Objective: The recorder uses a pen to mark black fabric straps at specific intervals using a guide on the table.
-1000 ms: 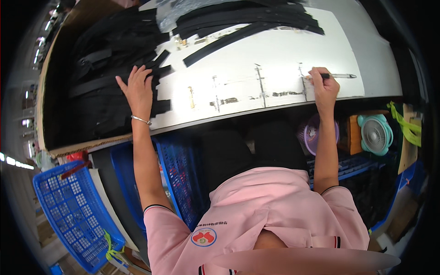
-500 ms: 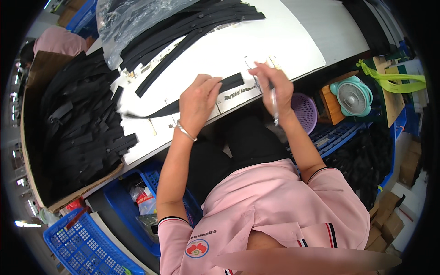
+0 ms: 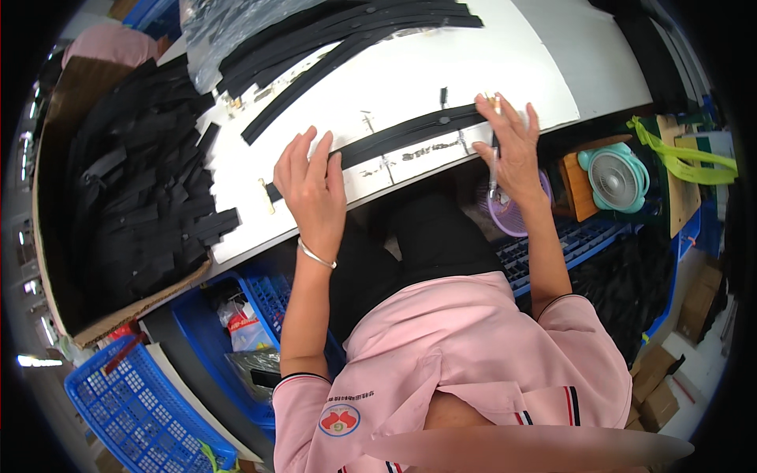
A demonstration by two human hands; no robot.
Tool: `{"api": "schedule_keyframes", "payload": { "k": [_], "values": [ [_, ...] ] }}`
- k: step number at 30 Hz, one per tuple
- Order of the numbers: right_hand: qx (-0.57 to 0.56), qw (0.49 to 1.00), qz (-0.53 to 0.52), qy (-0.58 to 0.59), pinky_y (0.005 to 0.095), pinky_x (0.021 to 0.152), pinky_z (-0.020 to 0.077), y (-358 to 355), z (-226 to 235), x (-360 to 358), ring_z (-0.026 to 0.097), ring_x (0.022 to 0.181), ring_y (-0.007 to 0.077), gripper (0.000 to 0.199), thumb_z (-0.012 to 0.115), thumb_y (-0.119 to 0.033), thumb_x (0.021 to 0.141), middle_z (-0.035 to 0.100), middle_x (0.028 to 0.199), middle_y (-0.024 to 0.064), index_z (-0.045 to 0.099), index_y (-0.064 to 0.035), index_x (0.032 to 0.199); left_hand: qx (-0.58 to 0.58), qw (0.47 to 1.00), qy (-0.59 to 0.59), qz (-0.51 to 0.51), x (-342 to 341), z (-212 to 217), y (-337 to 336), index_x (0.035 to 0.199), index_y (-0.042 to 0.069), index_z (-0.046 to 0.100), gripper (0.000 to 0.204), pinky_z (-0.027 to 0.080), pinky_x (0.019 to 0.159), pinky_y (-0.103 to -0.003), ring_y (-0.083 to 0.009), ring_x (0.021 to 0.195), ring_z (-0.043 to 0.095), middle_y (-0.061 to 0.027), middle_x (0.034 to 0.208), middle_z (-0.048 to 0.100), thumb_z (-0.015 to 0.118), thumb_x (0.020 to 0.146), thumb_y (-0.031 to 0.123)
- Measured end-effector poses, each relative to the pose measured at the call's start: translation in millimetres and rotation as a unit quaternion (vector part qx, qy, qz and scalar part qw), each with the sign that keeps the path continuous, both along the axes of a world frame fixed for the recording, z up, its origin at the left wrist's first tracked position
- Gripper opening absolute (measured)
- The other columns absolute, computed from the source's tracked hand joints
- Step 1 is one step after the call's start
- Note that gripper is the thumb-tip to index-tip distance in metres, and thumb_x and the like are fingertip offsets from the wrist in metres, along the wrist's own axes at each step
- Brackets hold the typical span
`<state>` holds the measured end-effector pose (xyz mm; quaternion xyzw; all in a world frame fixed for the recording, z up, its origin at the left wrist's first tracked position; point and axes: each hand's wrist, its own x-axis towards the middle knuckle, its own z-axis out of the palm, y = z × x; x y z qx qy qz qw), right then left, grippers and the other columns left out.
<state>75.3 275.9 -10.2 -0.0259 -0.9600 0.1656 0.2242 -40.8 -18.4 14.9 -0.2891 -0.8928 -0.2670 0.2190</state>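
Note:
A long black fabric strip [image 3: 394, 140] lies along the near edge of the white tabletop, stretched between my hands. A small round dark spot, perhaps a button, shows on it. My left hand [image 3: 311, 185] rests over the strip's left part, fingers spread and thumb at its edge. At the right end, my right hand [image 3: 511, 154] touches the strip with its fingertips. A slim, pale pen [image 3: 494, 175] is tucked in that hand, pointing back toward me. Dark marks and small tape pieces [image 3: 266, 195] are on the tabletop around the strip.
More black strips [image 3: 347, 47] lie farther back beside clear plastic wrap [image 3: 229, 39]. A cardboard box [image 3: 49, 236] full of black pieces stands left. Below are blue baskets [image 3: 142, 410] and a purple basket [image 3: 509, 225]. A turquoise fan [image 3: 615, 177] is at the right.
The strip has shifted right and now lies straight along the table edge. My right hand has moved right to its end; my left hand has moved left and spread its fingers.

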Motion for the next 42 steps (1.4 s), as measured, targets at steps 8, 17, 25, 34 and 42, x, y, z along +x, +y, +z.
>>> {"api": "schedule_keyframes", "payload": {
  "k": [8,17,25,34,42],
  "values": [
    [-0.008,0.999,-0.032,0.012,0.0496,0.125,0.0155,-3,-7,-2,0.046,0.144,0.0232,0.058,0.070,-0.023,0.093,0.058,0.148,0.0018,0.053,-0.0141,0.148,-0.052,0.992,-0.112,0.040,43,-19,-31,0.147,0.012,0.057,0.053,0.005,0.121,-0.064,-0.0288,0.147,0.042,-0.0075,0.150,0.056,0.070,0.097,0.026],
    [-0.007,1.000,-0.026,-0.008,0.0481,0.126,0.0138,-9,1,-5,0.043,0.146,0.0229,0.047,0.062,-0.027,0.102,0.058,0.149,-0.0003,0.053,-0.0152,0.147,-0.039,0.988,-0.106,0.107,46,-28,-61,0.144,0.010,0.058,0.067,0.002,0.120,-0.066,-0.0308,0.148,0.039,-0.0078,0.150,0.055,0.078,0.088,0.042],
    [-0.432,0.899,0.073,-0.014,0.0321,0.090,0.0551,-98,38,-44,0.070,0.101,0.0164,0.034,0.058,-0.027,0.107,0.073,0.121,0.0122,0.065,-0.0065,0.134,-0.018,0.989,-0.081,0.119,46,-33,-59,0.143,0.014,0.059,0.069,0.007,0.119,-0.065,-0.0321,0.148,0.039,-0.0060,0.148,0.056,0.079,0.086,0.045],
    [-0.515,0.843,0.148,-0.056,0.0204,0.059,0.0454,-193,26,-104,0.059,0.071,0.0045,0.016,0.068,-0.012,0.099,0.072,0.088,0.0037,0.075,-0.0002,0.106,-0.006,0.988,-0.087,0.125,47,-31,-56,0.140,0.013,0.062,0.066,0.010,0.119,-0.064,-0.0318,0.147,0.040,-0.0060,0.146,0.058,0.079,0.085,0.045],
    [-0.396,0.905,0.133,-0.085,0.0227,0.068,0.0546,-200,14,-107,0.069,0.079,0.0090,0.019,0.066,-0.012,0.101,0.076,0.102,0.0063,0.073,0.0052,0.107,0.008,0.988,-0.092,0.127,46,-31,-59,0.139,0.013,0.063,0.064,0.011,0.119,-0.063,-0.0312,0.146,0.041,-0.0056,0.145,0.058,0.078,0.085,0.046]
  ]
}}
